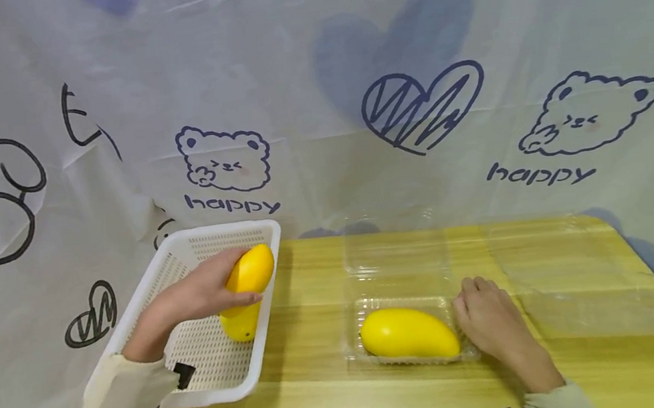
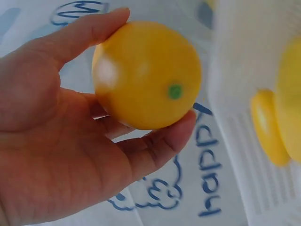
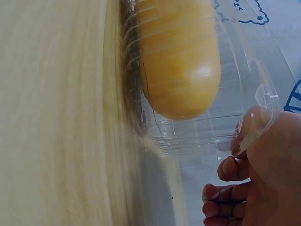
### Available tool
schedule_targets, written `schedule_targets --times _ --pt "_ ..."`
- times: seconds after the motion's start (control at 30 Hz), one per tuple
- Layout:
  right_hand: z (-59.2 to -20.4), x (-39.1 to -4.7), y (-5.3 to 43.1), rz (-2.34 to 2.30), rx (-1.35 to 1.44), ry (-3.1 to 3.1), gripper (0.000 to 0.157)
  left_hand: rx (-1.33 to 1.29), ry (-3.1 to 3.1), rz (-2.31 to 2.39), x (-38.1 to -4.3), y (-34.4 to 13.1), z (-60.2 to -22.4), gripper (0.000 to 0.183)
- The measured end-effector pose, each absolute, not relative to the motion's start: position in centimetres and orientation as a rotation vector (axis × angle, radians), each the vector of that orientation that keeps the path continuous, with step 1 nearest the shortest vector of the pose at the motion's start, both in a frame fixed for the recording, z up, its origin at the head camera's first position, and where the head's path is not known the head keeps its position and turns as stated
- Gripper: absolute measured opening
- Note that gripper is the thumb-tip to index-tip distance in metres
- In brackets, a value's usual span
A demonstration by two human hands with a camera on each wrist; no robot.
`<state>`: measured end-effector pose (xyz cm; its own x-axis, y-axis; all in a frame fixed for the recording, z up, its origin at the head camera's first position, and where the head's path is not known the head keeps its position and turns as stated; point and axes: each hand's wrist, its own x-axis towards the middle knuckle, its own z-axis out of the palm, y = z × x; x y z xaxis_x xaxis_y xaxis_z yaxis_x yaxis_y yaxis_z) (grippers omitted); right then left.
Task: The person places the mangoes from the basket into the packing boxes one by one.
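Observation:
My left hand point(image 1: 200, 292) grips a smooth yellow mango point(image 1: 253, 269) above the white basket point(image 1: 222, 396); in the left wrist view its green stem spot point(image 2: 175, 91) faces the camera. Under it in the basket lies another mango point(image 1: 241, 326), partly covered; the left wrist view shows two yellow fruits there. A mango point(image 1: 408, 334) lies lengthwise in the base of a clear plastic clamshell box, its lid point(image 1: 396, 253) folded open toward the back. At the box's right edge, my right hand point(image 1: 492, 320) pinches the clear rim point(image 3: 265, 106) between thumb and finger.
More clear plastic packaging point(image 1: 590, 282) lies to the right on the wooden table point(image 1: 350, 406). A pale cloth point(image 1: 299, 66) with bear and heart drawings hangs behind the table and down its left side, close to the basket.

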<state>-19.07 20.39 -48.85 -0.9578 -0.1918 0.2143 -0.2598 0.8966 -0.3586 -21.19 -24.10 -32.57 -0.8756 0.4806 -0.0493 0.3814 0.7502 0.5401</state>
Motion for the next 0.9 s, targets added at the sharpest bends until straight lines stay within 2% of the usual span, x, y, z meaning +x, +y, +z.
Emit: schedule_targets --times 0.33,0.9 --pt "-48.7 -18.9 20.4 0.55 0.358 -2.871 0.023 0.756 2.833 0.881 -20.0 -20.4 -32.1 0.057" --pt "-48.7 -19.1 20.3 0.534 0.355 -2.851 0.023 0.662 2.761 1.164 -19.7 -15.8 -34.8 0.072"
